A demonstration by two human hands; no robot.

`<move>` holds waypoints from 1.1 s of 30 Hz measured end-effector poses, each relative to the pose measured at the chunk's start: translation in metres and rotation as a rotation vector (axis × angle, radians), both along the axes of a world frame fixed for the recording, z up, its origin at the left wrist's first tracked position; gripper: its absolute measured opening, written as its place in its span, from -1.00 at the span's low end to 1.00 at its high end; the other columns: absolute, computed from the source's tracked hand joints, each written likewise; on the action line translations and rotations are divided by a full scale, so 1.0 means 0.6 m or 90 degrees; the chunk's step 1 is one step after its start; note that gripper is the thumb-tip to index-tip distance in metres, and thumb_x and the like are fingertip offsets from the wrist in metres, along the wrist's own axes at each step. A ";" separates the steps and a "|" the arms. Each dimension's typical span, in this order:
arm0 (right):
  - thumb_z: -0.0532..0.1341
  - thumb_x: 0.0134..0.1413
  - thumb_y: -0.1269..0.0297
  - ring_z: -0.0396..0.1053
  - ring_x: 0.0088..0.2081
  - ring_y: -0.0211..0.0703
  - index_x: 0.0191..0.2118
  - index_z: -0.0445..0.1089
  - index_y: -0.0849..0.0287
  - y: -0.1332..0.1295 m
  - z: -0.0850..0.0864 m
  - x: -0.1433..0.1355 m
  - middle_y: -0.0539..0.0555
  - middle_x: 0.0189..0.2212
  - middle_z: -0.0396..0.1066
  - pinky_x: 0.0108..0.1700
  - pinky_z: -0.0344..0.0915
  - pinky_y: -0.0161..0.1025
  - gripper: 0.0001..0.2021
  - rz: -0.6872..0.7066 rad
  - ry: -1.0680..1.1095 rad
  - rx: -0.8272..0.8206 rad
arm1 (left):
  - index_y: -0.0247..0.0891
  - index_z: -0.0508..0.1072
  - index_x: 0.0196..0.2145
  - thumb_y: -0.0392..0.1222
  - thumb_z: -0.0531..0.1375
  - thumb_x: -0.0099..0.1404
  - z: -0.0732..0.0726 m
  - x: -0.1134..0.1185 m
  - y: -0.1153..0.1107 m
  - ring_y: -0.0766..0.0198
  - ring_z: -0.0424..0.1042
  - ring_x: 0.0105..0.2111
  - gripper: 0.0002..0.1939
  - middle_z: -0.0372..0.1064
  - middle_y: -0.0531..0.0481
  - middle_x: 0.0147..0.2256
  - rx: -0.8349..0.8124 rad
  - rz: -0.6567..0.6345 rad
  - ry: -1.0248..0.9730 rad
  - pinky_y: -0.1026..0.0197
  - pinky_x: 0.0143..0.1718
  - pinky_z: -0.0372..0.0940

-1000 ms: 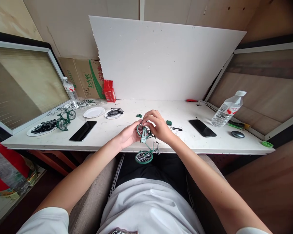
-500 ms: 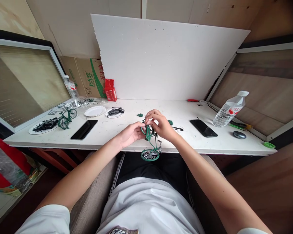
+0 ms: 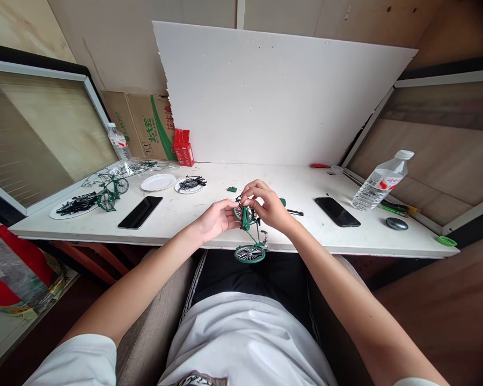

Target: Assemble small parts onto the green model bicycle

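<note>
A small green model bicycle hangs over the table's front edge, one wheel low and the other between my hands. My left hand grips it from the left, thumb and fingertips at the upper wheel. From the right, my right hand pinches at the same end, its fingertips close to my left thumb; any small part between them is too small to tell. Just behind my hands lies a small green piece. A black strip and another green piece lie right of my right hand.
On the white table are a phone at left and another phone at right. A second green bicycle stands by plates of black parts. A water bottle and a round grey object are at right.
The view has shifted slightly. Both hands keep their hold at the upper wheel, and the bicycle's lower wheel sits slightly higher and further right in view.
</note>
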State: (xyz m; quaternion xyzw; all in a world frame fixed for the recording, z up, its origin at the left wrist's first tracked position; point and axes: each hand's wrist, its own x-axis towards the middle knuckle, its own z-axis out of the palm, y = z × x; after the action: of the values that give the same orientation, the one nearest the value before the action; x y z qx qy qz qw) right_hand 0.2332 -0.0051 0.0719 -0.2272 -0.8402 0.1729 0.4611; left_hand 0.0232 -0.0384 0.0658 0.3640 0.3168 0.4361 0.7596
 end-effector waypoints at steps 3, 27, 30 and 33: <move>0.24 0.50 0.08 0.45 0.02 0.06 -0.19 0.56 0.05 0.001 -0.001 0.001 0.16 -0.10 0.47 0.12 0.40 0.08 -0.76 0.001 -0.002 0.001 | -0.35 0.57 -0.24 -0.27 0.29 0.30 -0.001 0.001 0.001 0.20 0.54 -0.30 -0.90 0.54 -0.11 -0.30 -0.002 0.001 0.004 0.16 -0.19 0.48; 0.31 0.44 -0.01 0.41 0.10 0.13 -0.12 0.62 0.03 -0.004 0.010 0.011 0.19 -0.03 0.50 0.15 0.39 0.14 -0.75 -0.035 -0.082 -0.025 | -0.35 0.59 -0.16 -0.28 0.29 0.37 -0.009 -0.002 0.008 0.20 0.57 -0.26 -0.88 0.59 -0.16 -0.22 0.000 -0.016 0.007 0.17 -0.13 0.49; 0.30 0.44 -0.04 0.41 0.13 0.14 -0.10 0.62 0.02 -0.006 0.012 0.013 0.20 0.00 0.51 0.12 0.42 0.12 -0.73 -0.030 -0.094 -0.049 | -0.33 0.59 -0.17 -0.29 0.29 0.36 -0.010 -0.001 0.008 0.20 0.57 -0.28 -0.89 0.58 -0.13 -0.26 -0.008 -0.010 0.005 0.17 -0.15 0.49; 0.29 0.45 -0.03 0.41 0.15 0.12 -0.09 0.62 0.01 -0.003 0.008 0.013 0.19 0.01 0.51 0.09 0.45 0.07 -0.74 -0.030 -0.102 -0.066 | -0.34 0.58 -0.19 -0.29 0.27 0.38 -0.012 0.001 0.008 0.19 0.57 -0.29 -0.90 0.56 -0.13 -0.28 -0.021 -0.002 0.010 0.17 -0.17 0.49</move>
State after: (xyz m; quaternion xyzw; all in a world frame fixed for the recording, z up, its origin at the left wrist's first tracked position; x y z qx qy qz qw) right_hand 0.2413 -0.0071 0.0769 -0.2838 -0.8588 0.1863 0.3838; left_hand 0.0236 -0.0335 0.0585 0.3552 0.3295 0.4263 0.7639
